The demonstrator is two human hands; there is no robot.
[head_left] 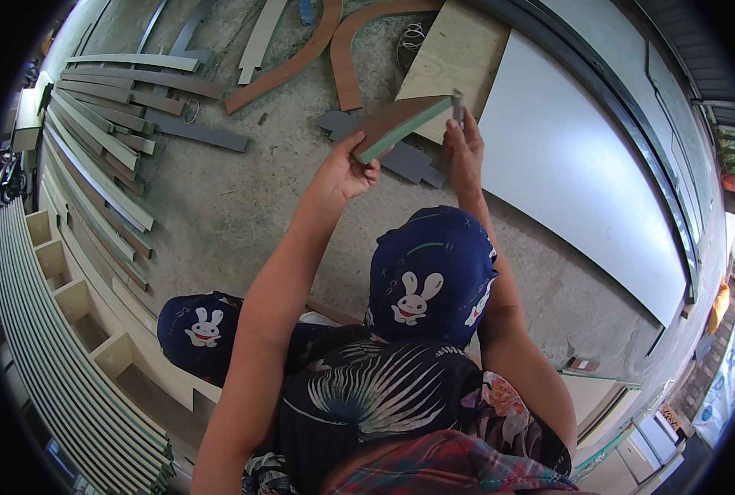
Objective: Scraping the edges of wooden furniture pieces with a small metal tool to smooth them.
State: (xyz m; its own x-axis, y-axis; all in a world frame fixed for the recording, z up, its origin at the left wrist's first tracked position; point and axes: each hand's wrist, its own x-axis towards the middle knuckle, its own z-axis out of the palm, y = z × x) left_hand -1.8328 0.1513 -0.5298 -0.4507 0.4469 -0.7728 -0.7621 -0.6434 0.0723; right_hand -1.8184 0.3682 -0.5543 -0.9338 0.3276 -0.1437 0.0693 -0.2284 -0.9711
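While the board (pixel 400 124) is held up in the air between both hands, its long axis runs from the left hand (pixel 349 169) up and to the right toward the right hand (pixel 464 153). It is a short piece of panel with a brown face and a green edge, and that green edge is turned toward the person. The left fingers (pixel 366 162) are closed around the board's lower left end, with the thumb on the brown face. The right fingers (pixel 464 125) are pinched shut on a small grey piece (pixel 457 106) that stands upright against the board's far right end, touching it; what kind of tool or part it is cannot be made out.

So the board lies to the right of the left fingers and to the left of the right ones, with both hands touching it. The left hand carries the near end and the right meets the far end.

Beyond the fingers, on the concrete floor (pixel 227 206), lie flat grey offcuts (pixel 413 162), two curved brown strips (pixel 347 49) and a large white sheet (pixel 565 165).
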